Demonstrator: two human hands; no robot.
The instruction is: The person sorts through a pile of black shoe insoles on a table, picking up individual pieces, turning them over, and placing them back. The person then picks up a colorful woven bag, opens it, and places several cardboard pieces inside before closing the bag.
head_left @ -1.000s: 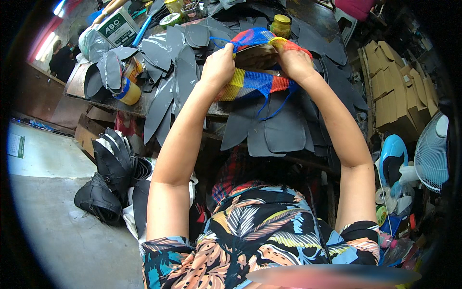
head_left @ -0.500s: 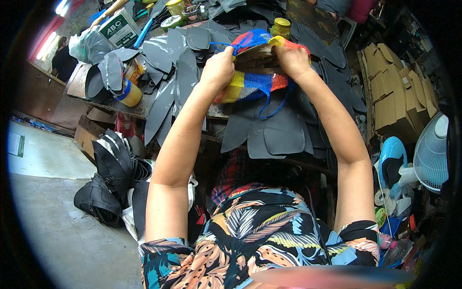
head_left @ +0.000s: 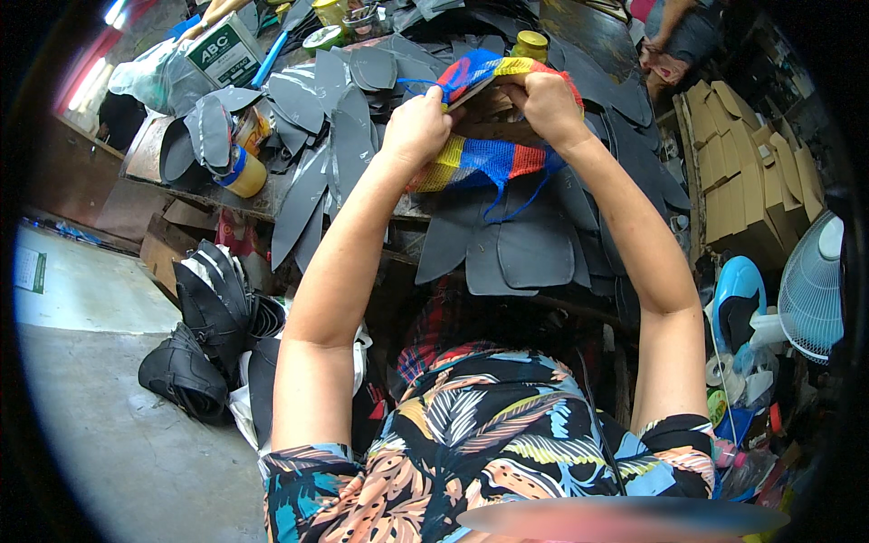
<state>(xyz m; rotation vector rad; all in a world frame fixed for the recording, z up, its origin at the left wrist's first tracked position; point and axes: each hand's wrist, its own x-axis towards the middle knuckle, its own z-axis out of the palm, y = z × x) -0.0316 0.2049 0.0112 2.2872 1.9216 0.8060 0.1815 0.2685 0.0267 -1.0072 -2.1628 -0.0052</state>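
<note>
Both my hands grip the rim of a mesh bag (head_left: 475, 152), woven in red, blue and yellow blocks with blue drawstrings. My left hand (head_left: 417, 128) is closed on its left edge, my right hand (head_left: 552, 110) on the far right edge. Between them the mouth gapes, and something brownish shows inside, too shaded to name. One blue cord dangles from the near side over dark grey sole-shaped sheets (head_left: 536, 253), which overhang the workbench's front edge. My fingertips are partly hidden in the mesh.
More grey cut pieces (head_left: 348, 145) cover the bench. A yellow-lidded jar (head_left: 529, 45) stands behind the bag, a blue-rimmed jar (head_left: 243, 174) at left. Folded cardboard boxes (head_left: 747, 172) and a fan (head_left: 812, 288) are at right. Black stacked pieces (head_left: 186, 373) lie at lower left. Another person's hand (head_left: 663, 65) shows at upper right.
My left hand has shifted slightly right and my right hand has turned a little on the bag's rim. At upper right, another person's arm and hand have come into view.
</note>
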